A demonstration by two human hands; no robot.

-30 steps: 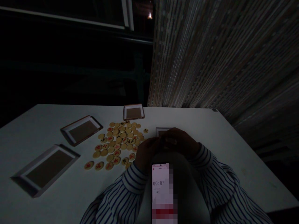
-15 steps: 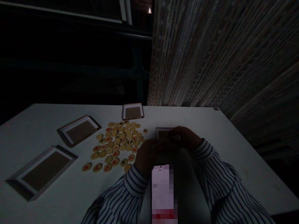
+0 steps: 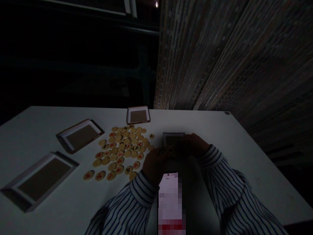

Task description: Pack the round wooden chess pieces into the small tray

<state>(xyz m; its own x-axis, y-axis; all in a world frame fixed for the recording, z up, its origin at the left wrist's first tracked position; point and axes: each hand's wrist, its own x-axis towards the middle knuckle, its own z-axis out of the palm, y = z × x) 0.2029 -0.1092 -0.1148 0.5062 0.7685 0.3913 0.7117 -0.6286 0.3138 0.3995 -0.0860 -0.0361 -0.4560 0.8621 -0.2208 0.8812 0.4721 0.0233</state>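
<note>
My left hand and my right hand are on either side of a small shallow box. Several round pieces show dimly between them at its near end; I cannot tell whether they are held. Deep shadow hides the fingers of both hands. Left of my left hand lies a loose spread of wooden Chinese chess pieces, some marked in red or black, others blank side up. A single black-marked piece lies apart, near the box.
Three shallow trays lie around the pieces: a white one at front left, a brown-edged one behind it, another at the back. A lit phone is in front of me on the white table. A curtain hangs behind.
My hands have shifted slightly, and more of the small box and the round pieces between them shows. The view has moved a little; the spread pieces and trays look the same.
</note>
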